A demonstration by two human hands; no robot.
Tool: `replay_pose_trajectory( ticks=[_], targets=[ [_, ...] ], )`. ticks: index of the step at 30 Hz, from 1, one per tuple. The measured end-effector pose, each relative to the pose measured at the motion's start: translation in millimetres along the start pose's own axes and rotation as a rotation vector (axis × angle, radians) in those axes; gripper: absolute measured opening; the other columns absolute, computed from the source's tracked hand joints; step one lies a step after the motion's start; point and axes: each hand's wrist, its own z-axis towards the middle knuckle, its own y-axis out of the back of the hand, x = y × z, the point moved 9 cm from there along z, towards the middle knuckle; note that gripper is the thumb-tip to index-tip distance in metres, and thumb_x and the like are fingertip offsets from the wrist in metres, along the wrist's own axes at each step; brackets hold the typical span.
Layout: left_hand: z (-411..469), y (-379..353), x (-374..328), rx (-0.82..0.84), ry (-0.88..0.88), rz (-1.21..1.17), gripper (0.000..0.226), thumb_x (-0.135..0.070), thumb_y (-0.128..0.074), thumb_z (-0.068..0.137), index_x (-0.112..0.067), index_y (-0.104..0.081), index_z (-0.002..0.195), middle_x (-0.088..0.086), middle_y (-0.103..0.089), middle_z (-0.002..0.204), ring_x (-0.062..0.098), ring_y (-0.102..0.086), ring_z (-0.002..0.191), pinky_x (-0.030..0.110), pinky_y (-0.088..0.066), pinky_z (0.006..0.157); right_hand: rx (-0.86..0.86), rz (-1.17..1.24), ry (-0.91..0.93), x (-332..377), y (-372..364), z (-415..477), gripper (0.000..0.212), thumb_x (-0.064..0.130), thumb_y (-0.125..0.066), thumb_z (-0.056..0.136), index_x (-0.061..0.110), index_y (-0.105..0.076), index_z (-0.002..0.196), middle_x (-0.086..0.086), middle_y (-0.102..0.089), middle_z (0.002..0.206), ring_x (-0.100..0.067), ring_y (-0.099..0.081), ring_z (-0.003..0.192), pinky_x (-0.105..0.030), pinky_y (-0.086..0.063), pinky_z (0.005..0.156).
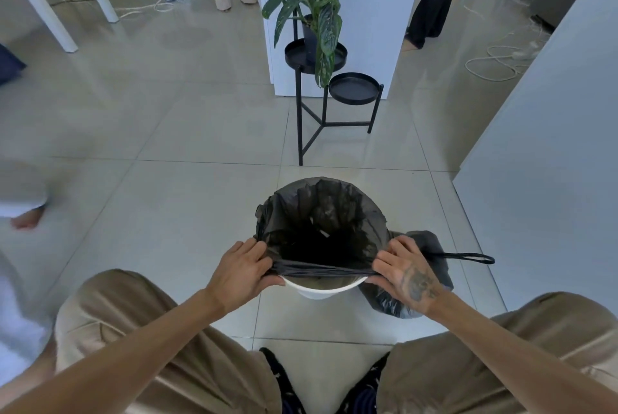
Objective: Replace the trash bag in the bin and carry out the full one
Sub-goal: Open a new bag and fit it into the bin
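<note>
A white round bin stands on the tiled floor between my knees. A black trash bag lines it, its mouth spread over the far rim. The near edge of the bag is pulled into a taut band between my hands. My left hand pinches that edge at the bin's left side. My right hand pinches it at the right side. A full, tied black bag with a loop handle sits on the floor right of the bin, partly behind my right hand.
A black metal plant stand with a leafy plant stands just beyond the bin. A white wall panel runs along the right. Cables lie on the floor far right. A person's bare foot is at the left.
</note>
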Motion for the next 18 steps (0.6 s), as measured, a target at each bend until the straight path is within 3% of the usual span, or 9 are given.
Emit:
replay_pose_trajectory(
  ticks=[5, 9, 12, 15, 18],
  targets=[
    [-10.0, -2.2, -1.9, 0.108, 0.183, -0.046, 0.069, -0.069, -0.039, 0.094, -0.015, -0.074, 0.07, -0.001, -0.058, 0.077, 0.019, -0.055, 0.072, 0.032, -0.049, 0.062, 0.031, 0.062, -0.125, 1.8, 9.8, -8.4, 0.033, 0.051, -0.063, 0.09, 0.023, -0.074, 0.078, 0.009, -0.071, 0.077, -0.022, -0.061, 0.076, -0.041, -0.049, 0.087],
    [-27.2, -15.1, -0.9, 0.304, 0.48, -0.258, 0.08, -0.084, -0.023, 0.088, -0.025, -0.076, 0.097, -0.006, -0.061, 0.102, 0.014, -0.057, 0.087, 0.028, -0.046, 0.076, 0.123, 0.213, -0.257, 5.6, 8.3, -17.9, 0.041, 0.058, -0.054, 0.091, 0.025, -0.079, 0.089, 0.012, -0.074, 0.085, -0.019, -0.062, 0.075, -0.036, -0.049, 0.08],
    [-35.2, -20.2, 5.2, 0.334, 0.776, -0.509, 0.067, -0.087, -0.022, 0.084, -0.033, -0.061, 0.079, -0.009, -0.06, 0.105, 0.011, -0.059, 0.088, 0.028, -0.045, 0.072, 0.227, 0.388, -0.427, 3.0, 3.3, -15.2, 0.065, 0.07, -0.03, 0.094, 0.029, -0.072, 0.068, 0.013, -0.064, 0.068, -0.017, -0.059, 0.069, -0.034, -0.047, 0.072],
    [-37.8, -24.3, 7.2, 0.288, 0.971, -0.6, 0.082, -0.088, -0.027, 0.081, -0.015, -0.064, 0.074, -0.004, -0.061, 0.102, 0.012, -0.061, 0.083, 0.034, -0.053, 0.075, 0.24, 0.48, -0.596, 0.6, 2.9, -13.7, 0.072, 0.079, -0.019, 0.087, 0.027, -0.043, 0.043, 0.009, -0.046, 0.048, -0.012, -0.052, 0.052, -0.031, -0.044, 0.059],
    [-45.5, -29.1, 1.2, 0.204, 1.091, -0.654, 0.077, -0.091, -0.035, 0.076, -0.019, -0.063, 0.079, -0.003, -0.059, 0.115, 0.018, -0.06, 0.101, 0.04, -0.056, 0.086, 0.285, 0.536, -0.736, 1.3, -7.0, -19.4, 0.078, 0.086, -0.018, 0.08, 0.025, -0.052, 0.047, 0.006, -0.055, 0.052, -0.006, -0.053, 0.052, -0.022, -0.037, 0.052]
  ],
)
